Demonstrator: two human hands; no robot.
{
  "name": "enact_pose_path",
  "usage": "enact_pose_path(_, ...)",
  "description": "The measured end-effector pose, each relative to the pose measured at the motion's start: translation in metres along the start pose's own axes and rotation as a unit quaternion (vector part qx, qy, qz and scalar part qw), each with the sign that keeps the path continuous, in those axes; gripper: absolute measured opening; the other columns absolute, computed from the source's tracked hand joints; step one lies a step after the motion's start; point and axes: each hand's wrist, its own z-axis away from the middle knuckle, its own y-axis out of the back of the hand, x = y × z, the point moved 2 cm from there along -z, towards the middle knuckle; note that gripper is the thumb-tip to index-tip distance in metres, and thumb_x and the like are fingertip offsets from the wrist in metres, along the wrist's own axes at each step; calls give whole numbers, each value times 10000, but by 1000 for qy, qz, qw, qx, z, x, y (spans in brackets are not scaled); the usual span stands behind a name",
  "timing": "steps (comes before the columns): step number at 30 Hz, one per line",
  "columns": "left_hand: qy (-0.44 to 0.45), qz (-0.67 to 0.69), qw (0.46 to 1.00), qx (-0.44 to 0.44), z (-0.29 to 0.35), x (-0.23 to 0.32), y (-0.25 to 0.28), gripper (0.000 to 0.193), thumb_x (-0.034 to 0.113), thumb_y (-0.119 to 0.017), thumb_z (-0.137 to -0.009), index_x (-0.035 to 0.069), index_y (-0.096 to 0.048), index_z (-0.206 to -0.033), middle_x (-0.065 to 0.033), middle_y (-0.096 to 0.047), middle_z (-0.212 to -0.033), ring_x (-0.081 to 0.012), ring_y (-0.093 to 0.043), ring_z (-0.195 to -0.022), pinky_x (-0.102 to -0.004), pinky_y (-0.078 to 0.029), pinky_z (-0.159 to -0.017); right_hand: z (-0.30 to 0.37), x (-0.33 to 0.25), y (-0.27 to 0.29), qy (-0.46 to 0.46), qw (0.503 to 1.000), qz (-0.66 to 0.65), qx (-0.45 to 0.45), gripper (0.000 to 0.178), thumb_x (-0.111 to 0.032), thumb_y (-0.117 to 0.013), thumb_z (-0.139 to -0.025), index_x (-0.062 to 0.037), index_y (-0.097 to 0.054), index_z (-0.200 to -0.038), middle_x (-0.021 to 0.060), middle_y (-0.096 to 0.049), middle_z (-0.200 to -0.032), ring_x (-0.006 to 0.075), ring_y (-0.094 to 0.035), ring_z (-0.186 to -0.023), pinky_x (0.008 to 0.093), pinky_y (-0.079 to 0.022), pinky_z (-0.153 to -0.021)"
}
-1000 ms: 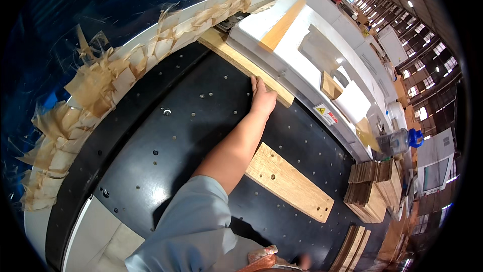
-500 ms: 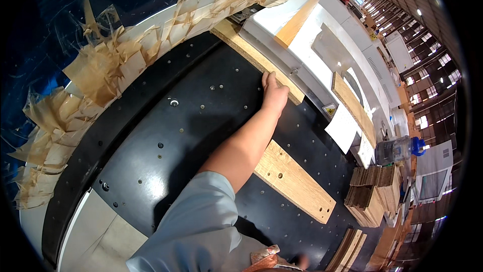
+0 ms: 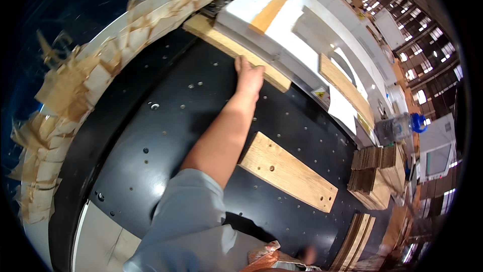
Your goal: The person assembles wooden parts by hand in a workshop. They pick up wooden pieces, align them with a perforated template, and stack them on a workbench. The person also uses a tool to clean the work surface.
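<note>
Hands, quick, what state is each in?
Left hand: touching the long wooden board; open or closed, cannot tell.
Right hand: apparently just a blur at the lower edge; cannot tell.

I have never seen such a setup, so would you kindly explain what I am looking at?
There is no robot here, just a person working bare-handed. A wide fisheye camera worn on the head looks down, so straight edges appear bent. The left hand touches the near edge of a long wooden board alongside a white housing; how firm its grip is, I cannot tell. On the black, dotted surface lies another board with holes, and stacked wood pieces are at the right. The right hand cannot be made out clearly.
</note>
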Motion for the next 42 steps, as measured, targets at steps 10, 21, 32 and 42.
enact_pose_path(10,16,-39,999,-8,-6,0,8,871,114,-625,-770,-63,-100,-1442,-132,21,-1542,-274,-126,-1411,-357,-209,-1102,9,-6,-9,24,999,40,-10,123,-200,-606,-707,-136,-597,-812,97,-549,-782,267,-560,-736,385,-469,-617)
enact_pose_path(21,-1,-63,997,-43,-37,-31,26,898,179,-663,-759,-93,-129,-1427,-191,13,-1533,-262,-49,-1427,-337,-133,-1129,-20,-73,79,11,992,-127,20,92,-131,-635,-598,-99,-549,-612,110,-511,-663,294,-520,-630,393,-422,-536)
enact_pose_path(32,34,-77,993,-88,-26,-29,15,697,97,-611,-768,-66,-279,-1360,-158,-304,-1380,-234,-382,-1218,-337,-337,-988,-13,-109,137,-32,960,-266,84,202,-79,-611,-550,-50,-577,-747,148,-534,-728,346,-526,-667,427,-410,-571)
enact_pose_path(42,-27,-195,971,-138,93,14,-35,523,116,-599,-807,71,-442,-1304,-96,-593,-1121,-175,-530,-1092,-396,-347,-1003,-26,-110,224,-27,929,-366,49,377,-36,-617,-690,-49,-590,-1066,161,-572,-1135,354,-527,-1113,487,-408,-928)
